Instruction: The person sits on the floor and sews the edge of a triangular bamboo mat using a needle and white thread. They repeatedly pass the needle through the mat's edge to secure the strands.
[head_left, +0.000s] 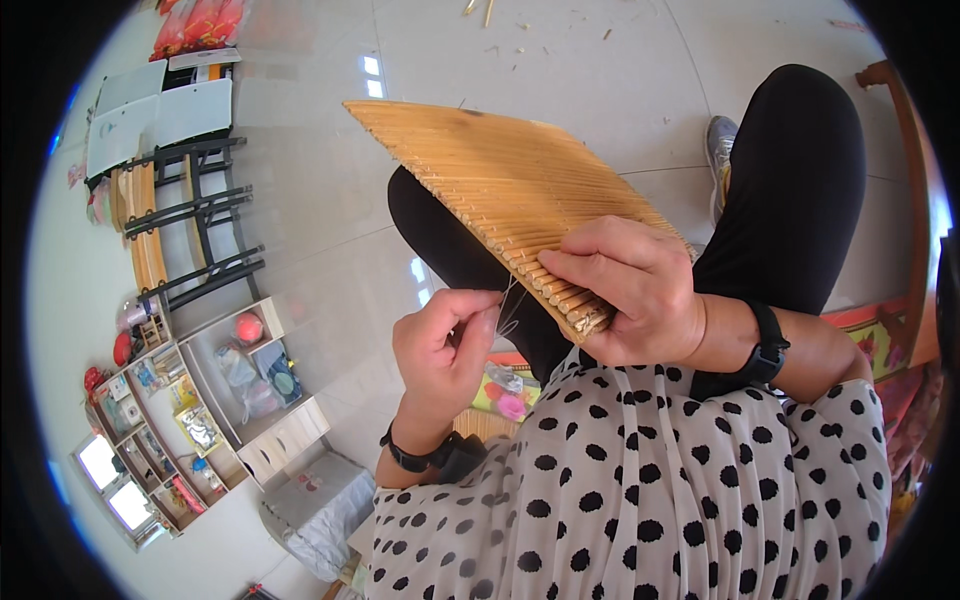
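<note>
A mat of thin yellow-brown reed sticks [520, 180], bound side by side, slopes across my lap. My right hand [640, 290] grips its near right corner, thumb beneath and fingers on the top face. By the mat's left edge, my left hand [450, 345] is closed in a pinch on a thin pale thread [510, 318]. The thread loops between the left fingertips and the mat's edge. Whether a needle is on it is too small to tell. Short thread ends stick out along that edge.
Scraps of reed [488, 14] lie on the tiled floor beyond the mat. To the left stand a shelf unit [190, 430] with odds and ends, folded black metal frames [200, 215] and a grey cloth-covered box [315, 510]. A wooden furniture edge [905, 200] rises at the right.
</note>
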